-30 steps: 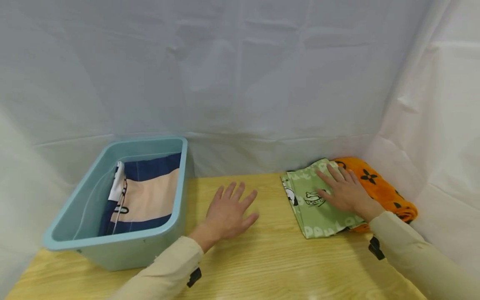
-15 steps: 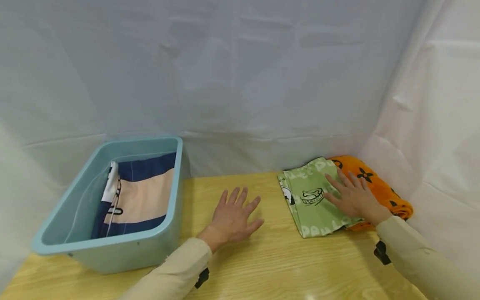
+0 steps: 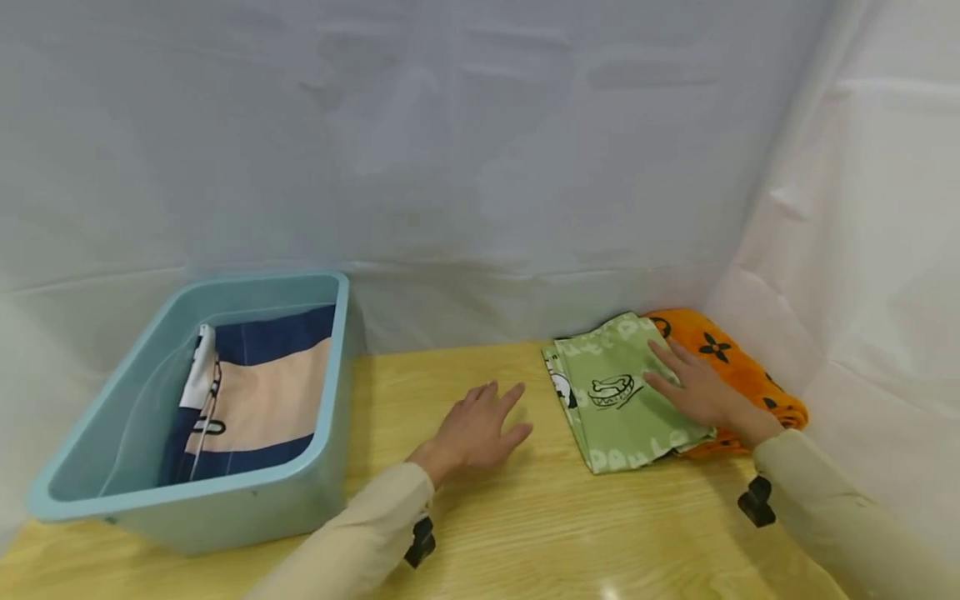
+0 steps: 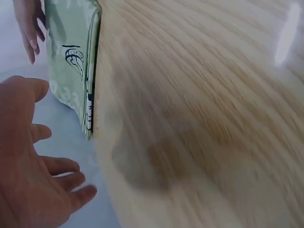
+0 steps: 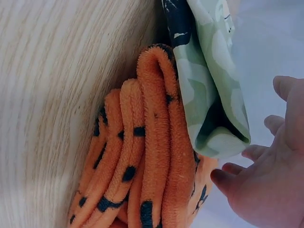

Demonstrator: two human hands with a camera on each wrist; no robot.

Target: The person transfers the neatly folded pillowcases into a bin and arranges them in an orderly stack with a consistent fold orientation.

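Observation:
A folded green cloth with cartoon prints lies on the wooden table, leaning partly on a folded orange towel with black flowers. My right hand rests flat on the green cloth's right edge, fingers straight. My left hand hovers just over the table left of the cloth, fingers relaxed and empty. The left wrist view shows the left hand beside the green cloth. In the right wrist view the right hand sits by the green cloth atop the orange towel.
A light blue plastic bin stands at the table's left and holds a folded navy and peach garment. White sheeting closes off the back and the right side.
My left hand has moved right toward the green cloth, its fingers less splayed. My right hand slid toward the cloth's right edge. The view has shifted a little.

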